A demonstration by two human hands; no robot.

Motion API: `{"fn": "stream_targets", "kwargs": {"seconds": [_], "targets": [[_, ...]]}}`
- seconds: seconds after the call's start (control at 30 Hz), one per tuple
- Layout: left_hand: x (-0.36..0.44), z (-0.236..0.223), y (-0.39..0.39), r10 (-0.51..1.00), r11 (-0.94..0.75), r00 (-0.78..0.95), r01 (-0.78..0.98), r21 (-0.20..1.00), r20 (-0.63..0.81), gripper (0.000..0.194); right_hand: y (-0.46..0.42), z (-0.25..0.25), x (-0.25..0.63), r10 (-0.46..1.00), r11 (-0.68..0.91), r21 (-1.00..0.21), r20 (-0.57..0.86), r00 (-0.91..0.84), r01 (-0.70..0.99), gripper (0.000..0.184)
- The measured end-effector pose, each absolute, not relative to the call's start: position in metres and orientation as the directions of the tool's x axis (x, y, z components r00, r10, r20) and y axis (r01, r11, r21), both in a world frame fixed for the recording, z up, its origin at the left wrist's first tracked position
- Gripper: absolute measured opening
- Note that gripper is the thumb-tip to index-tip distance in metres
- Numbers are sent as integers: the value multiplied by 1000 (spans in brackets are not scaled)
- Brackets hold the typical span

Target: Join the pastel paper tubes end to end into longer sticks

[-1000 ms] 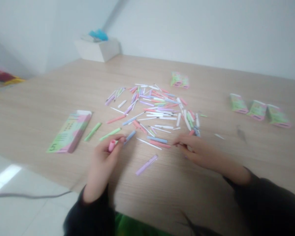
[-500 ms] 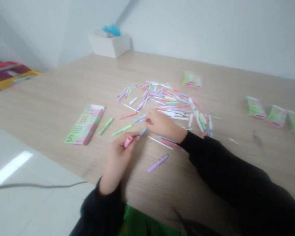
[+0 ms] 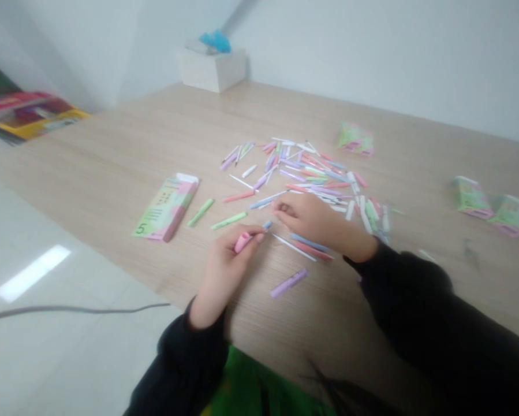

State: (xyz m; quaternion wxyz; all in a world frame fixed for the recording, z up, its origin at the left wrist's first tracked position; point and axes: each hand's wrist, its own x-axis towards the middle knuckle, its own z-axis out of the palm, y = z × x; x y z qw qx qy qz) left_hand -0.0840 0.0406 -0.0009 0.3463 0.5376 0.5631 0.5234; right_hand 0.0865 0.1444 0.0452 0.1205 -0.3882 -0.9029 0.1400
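Observation:
My left hand [image 3: 228, 260] holds a pink tube [image 3: 242, 242] between thumb and fingers, with a small blue stick [image 3: 267, 225] just past its fingertips. My right hand [image 3: 313, 222] rests over the near side of a loose heap of pastel paper sticks [image 3: 311, 173]. Nothing shows clearly in its fingers. Close below it lie a white stick [image 3: 294, 247], a blue stick [image 3: 303, 241] and a pink stick [image 3: 313, 251]. A lilac tube [image 3: 288, 283] lies nearer me.
A green-and-pink card packet marked 5 [image 3: 166, 207] and two green sticks [image 3: 201, 212] lie left on the wooden table [image 3: 112, 138]. Similar packets [image 3: 471, 196] stand right and behind. A white box [image 3: 211, 69] sits at the wall. A cable [image 3: 68, 309] crosses the floor.
My right hand has moved left, closer to my left hand, and now sits in front of the heap. My left hand still holds the pink tube. The view has swung, shifting everything rightward.

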Motion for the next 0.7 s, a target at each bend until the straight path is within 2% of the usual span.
{"fn": "stream_targets", "kwargs": {"seconds": [0.1,0.2,0.37,0.7], "targets": [[-81,2,39,976,-131,-145,198,972,161,12,124,65,108,707,654,-522,165,-688,547,14],[-77,6,36,982,-147,-96,165,975,165,12,104,76,123,691,662,-573,218,-690,482,15],[-64,8,28,986,-165,-14,122,979,168,14,87,79,133,671,704,-536,288,-683,466,19],[-43,8,12,982,-183,68,115,976,176,18,64,81,153,638,755,-438,315,-703,488,21]]}}
